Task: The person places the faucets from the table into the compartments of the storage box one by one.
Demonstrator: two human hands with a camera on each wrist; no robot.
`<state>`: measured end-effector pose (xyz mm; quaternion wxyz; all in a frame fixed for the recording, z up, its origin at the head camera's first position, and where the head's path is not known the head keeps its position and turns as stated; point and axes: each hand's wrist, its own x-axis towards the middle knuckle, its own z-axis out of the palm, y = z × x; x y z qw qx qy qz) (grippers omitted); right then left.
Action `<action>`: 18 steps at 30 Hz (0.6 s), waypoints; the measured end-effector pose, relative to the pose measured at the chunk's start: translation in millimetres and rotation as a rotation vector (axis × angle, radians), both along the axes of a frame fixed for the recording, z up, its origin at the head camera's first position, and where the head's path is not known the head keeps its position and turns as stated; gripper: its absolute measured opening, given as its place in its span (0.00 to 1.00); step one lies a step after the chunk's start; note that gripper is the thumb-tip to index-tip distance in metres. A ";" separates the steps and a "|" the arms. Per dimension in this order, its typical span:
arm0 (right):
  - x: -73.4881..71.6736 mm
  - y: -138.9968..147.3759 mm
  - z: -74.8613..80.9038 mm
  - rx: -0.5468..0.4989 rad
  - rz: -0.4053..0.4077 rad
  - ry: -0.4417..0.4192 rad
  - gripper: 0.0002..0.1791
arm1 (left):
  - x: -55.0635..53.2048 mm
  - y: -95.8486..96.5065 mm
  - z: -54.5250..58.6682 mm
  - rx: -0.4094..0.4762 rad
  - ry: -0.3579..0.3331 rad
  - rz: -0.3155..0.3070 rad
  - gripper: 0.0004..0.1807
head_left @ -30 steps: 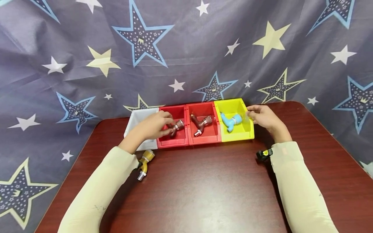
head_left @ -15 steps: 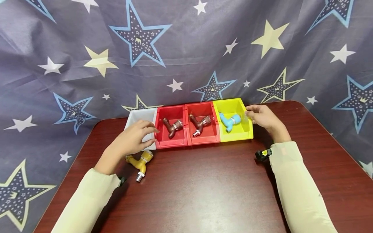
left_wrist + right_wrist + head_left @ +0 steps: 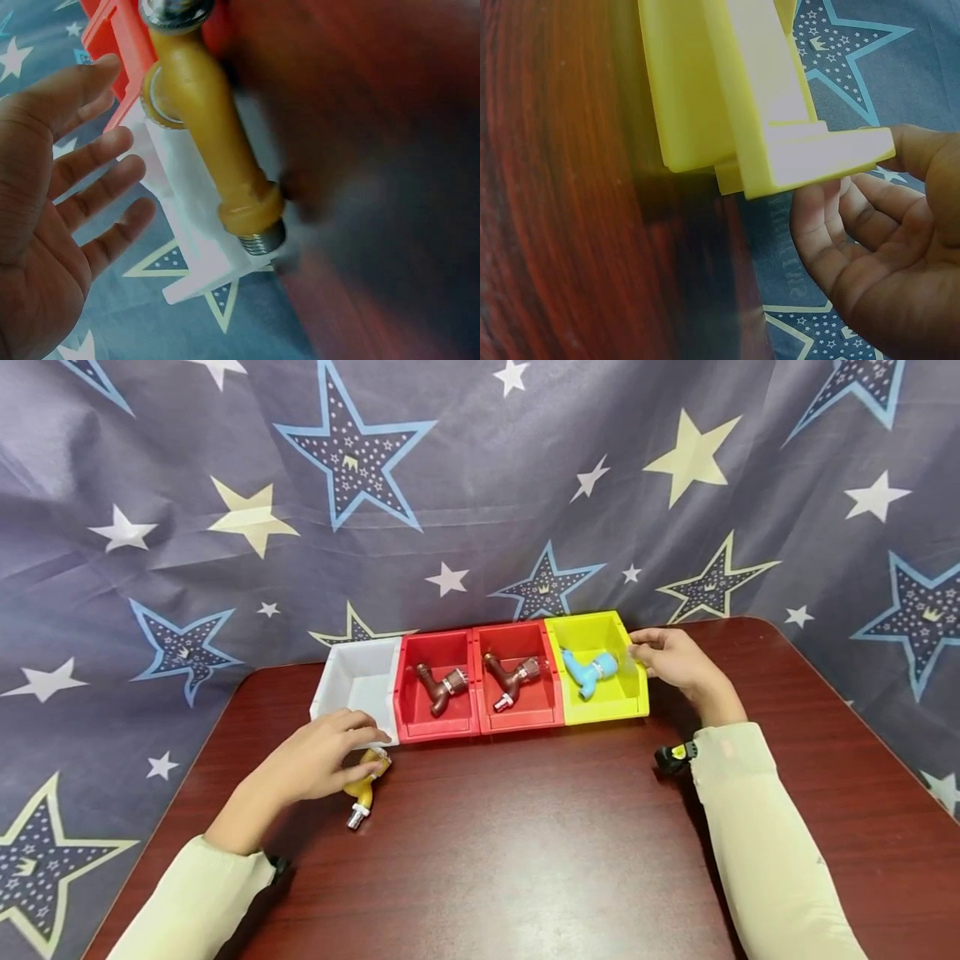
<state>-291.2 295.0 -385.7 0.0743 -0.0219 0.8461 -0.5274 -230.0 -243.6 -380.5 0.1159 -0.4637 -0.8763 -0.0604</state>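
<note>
My left hand point(image 3: 315, 756) hovers over a yellow tap point(image 3: 363, 795) on the table and partly hides it. In the left wrist view its fingers point(image 3: 101, 191) are loosely spread beside the yellow tap point(image 3: 202, 112), with a gap between. At the far right of a row of bins, my right hand point(image 3: 678, 667) pinches the side rim of the yellow bin point(image 3: 609, 713), thumb and fingers on either side of it in the right wrist view. A light-blue tap point(image 3: 589, 675) lies in that bin. Two red bins point(image 3: 441, 729) each hold a brown tap point(image 3: 442, 691).
A white bin point(image 3: 378, 658) forms the left end of the row, just behind the yellow tap. The bins stand along the back edge of the dark red-brown table point(image 3: 510, 827). Behind hangs a grey curtain point(image 3: 480, 485) with stars.
My left hand has drawn back from the left red bin, leaving the brown tap there, and moved left and nearer over the yellow tap. The right hand keeps its hold.
</note>
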 end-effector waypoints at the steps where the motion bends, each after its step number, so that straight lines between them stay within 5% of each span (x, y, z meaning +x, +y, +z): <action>1: -0.7 0.2 -0.4 0.003 -0.001 -0.001 0.27 | 1.9 -1.2 -2.1 0.003 0.000 0.000 0.17; 9: -3.7 2.4 -2.8 0.014 -0.007 -0.011 0.27 | 12.6 -4.6 -15.2 -0.014 -0.067 0.034 0.21; 18: -2.8 0.4 -2.9 0.020 -0.021 -0.001 0.26 | 22.0 -12.4 -17.8 -0.035 -0.102 0.083 0.33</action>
